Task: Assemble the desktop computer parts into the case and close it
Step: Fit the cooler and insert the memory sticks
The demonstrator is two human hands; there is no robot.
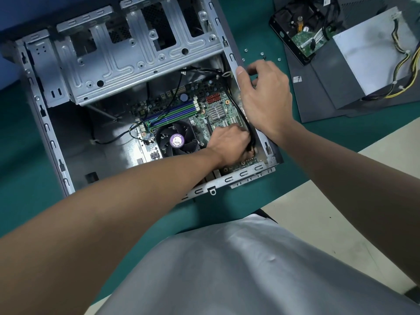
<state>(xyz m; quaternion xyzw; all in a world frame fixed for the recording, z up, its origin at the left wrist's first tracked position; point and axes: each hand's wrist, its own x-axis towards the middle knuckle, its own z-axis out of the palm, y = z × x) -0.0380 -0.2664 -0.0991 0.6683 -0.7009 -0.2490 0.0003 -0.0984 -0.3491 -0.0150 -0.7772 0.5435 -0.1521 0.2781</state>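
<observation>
Your case [127,71] lies open on the green table [20,155], at 11 o'clock from you. The board [218,110] sits flat inside it, with the fan [176,140] at 9 o'clock from your left hand [229,139]. That hand is down inside, fingers curled round a black cable [247,126] by the wall. Your right hand [266,96] grips the case wall, thumb on the rim. Small screws [261,56] lie at 12 o'clock from it. The drive [297,35] and power box [368,55] rest at 2 o'clock
</observation>
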